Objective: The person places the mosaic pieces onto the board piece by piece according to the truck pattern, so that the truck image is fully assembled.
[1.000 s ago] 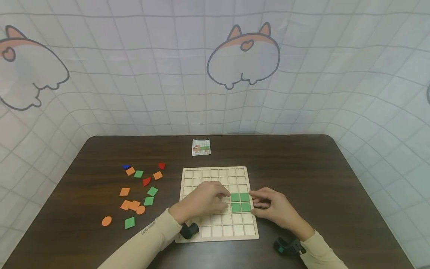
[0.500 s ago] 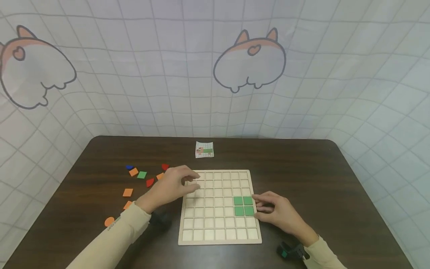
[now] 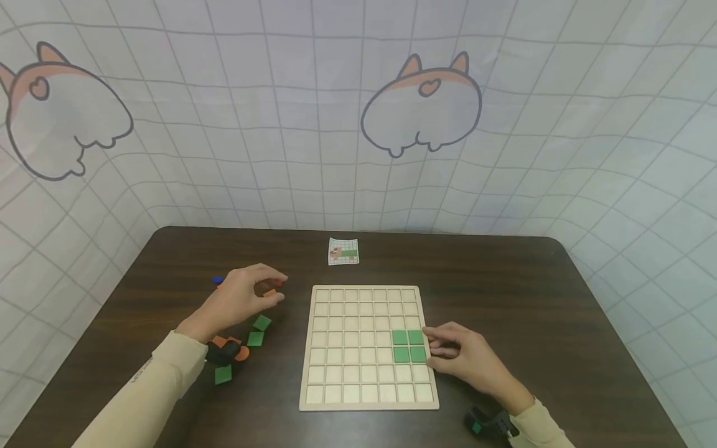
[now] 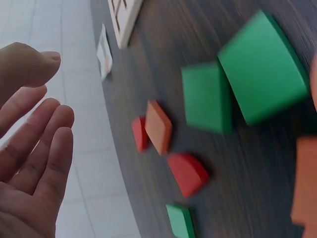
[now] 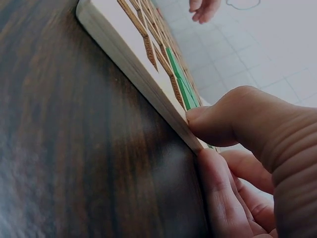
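From the head view, a wooden grid board (image 3: 368, 348) lies flat on the dark surface (image 3: 504, 292). Four green square tiles (image 3: 408, 346) already sit in it, side by side as one bigger square near the board's right edge. All the other little squares in the board have nothing in them, so most of the filling looks left to do. The right hand (image 3: 467, 361) rests at the right edge of the board, just beside the green tiles, with its fingers bent against the rim. The left hand (image 3: 241, 298) is over the pile of loose pieces to the left of the board. Its fingers are curved and it seems to carry nothing. Loose green squares (image 3: 258, 330) and orange pieces (image 3: 234, 348) lie near it. A small picture card (image 3: 343, 251) lies behind the board.

From the left wrist view, the left hand (image 4: 29, 148) has its fingers loose and apart, with nothing in them. Below it lie two green squares (image 4: 237, 94), an orange square (image 4: 158, 126) and a red half-round piece (image 4: 188, 173). It is a bit blurry.

From the right wrist view, the right hand's fingers (image 5: 223, 124) press on the side of the grid board (image 5: 133, 64), thumb on top of the rim and a finger under it. A thin line of green tile (image 5: 181, 84) shows in the board near the thumb.
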The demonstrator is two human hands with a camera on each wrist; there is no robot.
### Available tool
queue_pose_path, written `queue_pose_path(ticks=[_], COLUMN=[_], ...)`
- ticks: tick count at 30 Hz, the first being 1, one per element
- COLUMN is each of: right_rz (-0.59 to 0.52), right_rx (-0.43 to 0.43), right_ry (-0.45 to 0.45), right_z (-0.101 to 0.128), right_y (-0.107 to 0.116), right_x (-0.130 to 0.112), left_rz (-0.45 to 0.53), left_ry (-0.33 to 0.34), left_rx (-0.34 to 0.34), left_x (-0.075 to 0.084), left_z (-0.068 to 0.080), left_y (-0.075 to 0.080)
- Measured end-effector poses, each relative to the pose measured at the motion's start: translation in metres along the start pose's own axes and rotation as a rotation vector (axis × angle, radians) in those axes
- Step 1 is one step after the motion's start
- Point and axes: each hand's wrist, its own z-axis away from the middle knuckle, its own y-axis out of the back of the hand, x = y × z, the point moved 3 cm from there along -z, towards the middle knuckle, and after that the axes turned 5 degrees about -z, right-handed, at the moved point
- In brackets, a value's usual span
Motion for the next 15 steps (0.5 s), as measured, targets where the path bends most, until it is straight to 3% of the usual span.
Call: queue_pose_path(ticks=[8,15], right_rz=[-0.001,0.001], right_rx=[0.003,-0.001], right_ry=[0.002,0.017], right_z=[0.000,0.000], right_y=[-0.001,0.000], right_x=[0.001,0.001], left_rz=[-0.027,0.014], left_ry=[0.087,0.133], left_rx=[-0.053,-0.084], left_x=[-0.028,-0.051], left_z=[0.010,0.018], left_y=[0.010,0.016])
